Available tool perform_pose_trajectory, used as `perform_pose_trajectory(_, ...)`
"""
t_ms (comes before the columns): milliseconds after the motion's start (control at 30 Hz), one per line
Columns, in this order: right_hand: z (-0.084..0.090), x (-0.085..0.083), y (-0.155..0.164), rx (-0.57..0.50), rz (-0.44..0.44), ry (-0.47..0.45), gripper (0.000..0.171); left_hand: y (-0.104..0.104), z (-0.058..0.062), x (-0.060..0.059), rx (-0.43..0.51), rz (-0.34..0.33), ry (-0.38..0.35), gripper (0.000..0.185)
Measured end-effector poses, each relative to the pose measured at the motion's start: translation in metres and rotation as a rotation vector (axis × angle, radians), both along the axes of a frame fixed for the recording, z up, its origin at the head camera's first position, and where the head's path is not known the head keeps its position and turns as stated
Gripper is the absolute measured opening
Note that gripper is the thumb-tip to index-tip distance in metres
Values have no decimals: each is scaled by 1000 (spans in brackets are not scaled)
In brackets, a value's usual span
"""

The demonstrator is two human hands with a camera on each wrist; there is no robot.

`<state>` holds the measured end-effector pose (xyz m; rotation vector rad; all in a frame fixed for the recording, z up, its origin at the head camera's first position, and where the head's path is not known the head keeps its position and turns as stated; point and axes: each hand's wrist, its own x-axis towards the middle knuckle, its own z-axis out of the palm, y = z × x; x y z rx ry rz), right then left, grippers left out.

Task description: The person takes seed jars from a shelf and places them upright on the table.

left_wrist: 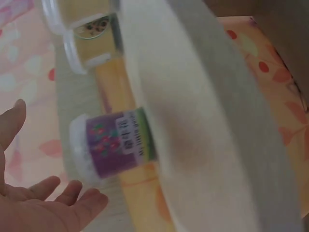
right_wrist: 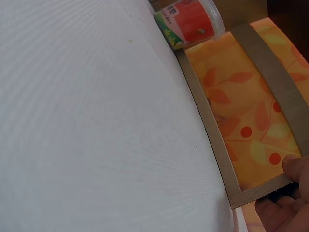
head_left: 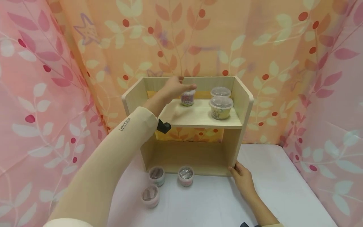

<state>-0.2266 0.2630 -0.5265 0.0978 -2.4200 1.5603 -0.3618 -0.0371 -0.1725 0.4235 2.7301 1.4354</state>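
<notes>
A small jar with a purple label and white lid (left_wrist: 116,145) stands on the upper board of a pale wooden shelf (head_left: 198,118). My left hand (head_left: 177,86) hovers over and beside it. In the left wrist view its fingers (left_wrist: 84,208) are spread and a gap shows between them and the jar. Low on the shelf's right side panel, my right hand (head_left: 244,181) grips the front edge. The right wrist view shows its thumb (right_wrist: 294,168) on one face of the panel and its fingers on the other.
Two lidded tubs, the front one (head_left: 221,107) yellowish, stand at the upper board's right end. Before the shelf, on the white table (head_left: 272,183), are three small clear-lidded jars: one at left (head_left: 157,176), one nearer (head_left: 150,196), one toward the middle (head_left: 186,176). Patterned curtains (head_left: 181,37) surround the table.
</notes>
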Motion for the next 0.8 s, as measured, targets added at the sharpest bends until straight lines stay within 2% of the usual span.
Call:
perform_pose_trajectory(200, 1, 1, -1, 5, -10, 1, 57, 9, -18, -8, 37, 24, -19, 95)
perform_pose_trajectory(367, 1, 1, -1, 9, -9, 12, 56, 12, -22, -10, 75, 56, 1, 93)
perform_pose_trajectory(633, -2, -2, 1, 32, -4, 38, 56, 12, -30, -16, 69, 127, 74, 83)
perform_pose_trajectory(800, -3, -4, 1, 34, -12, 25, 56, 10, -32, -21, 33, 147, 83, 82)
